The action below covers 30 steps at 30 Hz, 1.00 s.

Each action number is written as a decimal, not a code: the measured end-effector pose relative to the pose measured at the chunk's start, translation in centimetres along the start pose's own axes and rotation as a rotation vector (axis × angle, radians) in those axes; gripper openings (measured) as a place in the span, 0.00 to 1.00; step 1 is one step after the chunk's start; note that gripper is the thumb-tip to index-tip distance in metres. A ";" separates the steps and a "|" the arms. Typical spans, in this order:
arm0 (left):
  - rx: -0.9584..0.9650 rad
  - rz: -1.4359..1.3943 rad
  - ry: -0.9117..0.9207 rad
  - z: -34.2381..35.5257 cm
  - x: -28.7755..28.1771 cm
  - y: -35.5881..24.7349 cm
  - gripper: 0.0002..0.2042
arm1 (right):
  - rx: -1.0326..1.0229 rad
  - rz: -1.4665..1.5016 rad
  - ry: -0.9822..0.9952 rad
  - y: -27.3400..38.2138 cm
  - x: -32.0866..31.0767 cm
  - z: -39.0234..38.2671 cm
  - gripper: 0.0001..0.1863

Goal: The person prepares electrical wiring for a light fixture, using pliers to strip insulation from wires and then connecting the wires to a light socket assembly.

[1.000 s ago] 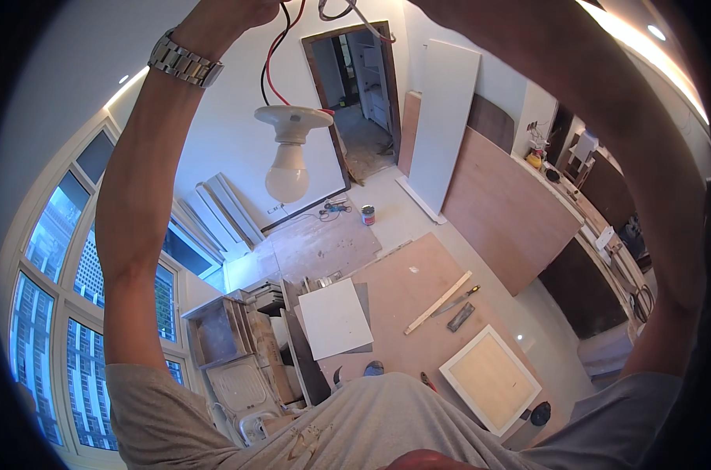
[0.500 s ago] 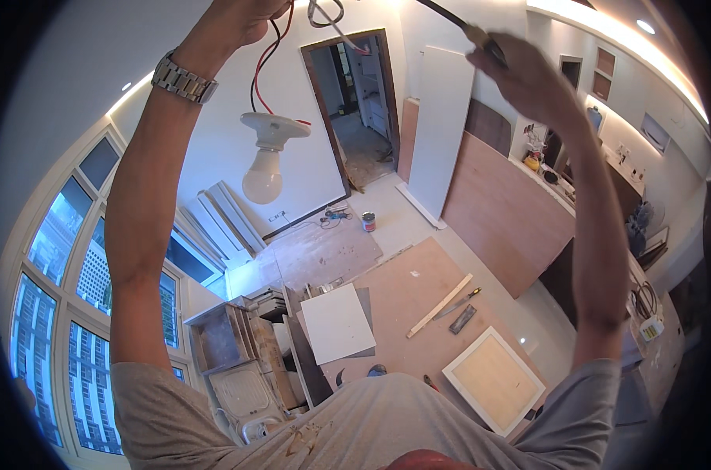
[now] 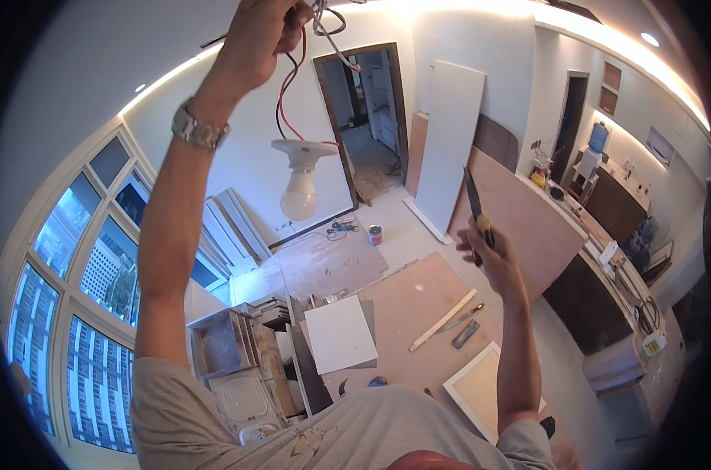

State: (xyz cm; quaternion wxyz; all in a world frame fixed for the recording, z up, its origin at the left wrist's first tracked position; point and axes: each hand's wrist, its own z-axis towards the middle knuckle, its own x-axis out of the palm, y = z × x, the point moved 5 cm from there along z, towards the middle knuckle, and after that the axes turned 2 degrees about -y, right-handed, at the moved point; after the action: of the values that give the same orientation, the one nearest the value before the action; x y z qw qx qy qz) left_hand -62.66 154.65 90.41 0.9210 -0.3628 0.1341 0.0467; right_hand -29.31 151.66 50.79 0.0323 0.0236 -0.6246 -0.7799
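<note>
Above the bulb (image 3: 299, 197), left grip (image 3: 267, 39) pinches wires (image 3: 281, 102); right grip (image 3: 495, 254) clasps a dark tool (image 3: 473, 194).

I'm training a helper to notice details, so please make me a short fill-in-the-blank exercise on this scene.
1. The lamp holder with its bulb hangs from a black wire and a ____ wire.
2. A metal-banded wristwatch circles the person's ____ wrist.
3. The dark-tipped tool is in the person's ____ hand.
4. The large water bottle, toward the right of the picture, is ____ in colour.

Missing words: red; left; right; blue.
</note>
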 end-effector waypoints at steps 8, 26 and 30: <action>0.043 -0.319 -0.023 -7.9 -1.8 0.8 0.12 | 0.119 -0.021 -0.211 -6.3 -0.5 -5.4 0.21; -0.385 -0.598 0.199 -20.7 7.1 4.9 0.16 | -0.429 0.311 0.012 12.7 19.2 -3.9 0.10; -0.455 -0.607 0.169 -21.2 8.6 5.3 0.21 | -0.372 0.396 -0.056 11.0 19.1 -3.8 0.08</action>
State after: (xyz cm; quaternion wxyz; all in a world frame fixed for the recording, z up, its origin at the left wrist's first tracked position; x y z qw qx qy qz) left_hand -59.93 143.97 69.64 0.7746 -0.5836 0.0822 -0.2294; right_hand -47.82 144.10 60.73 0.1704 -0.1269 -0.4639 -0.8600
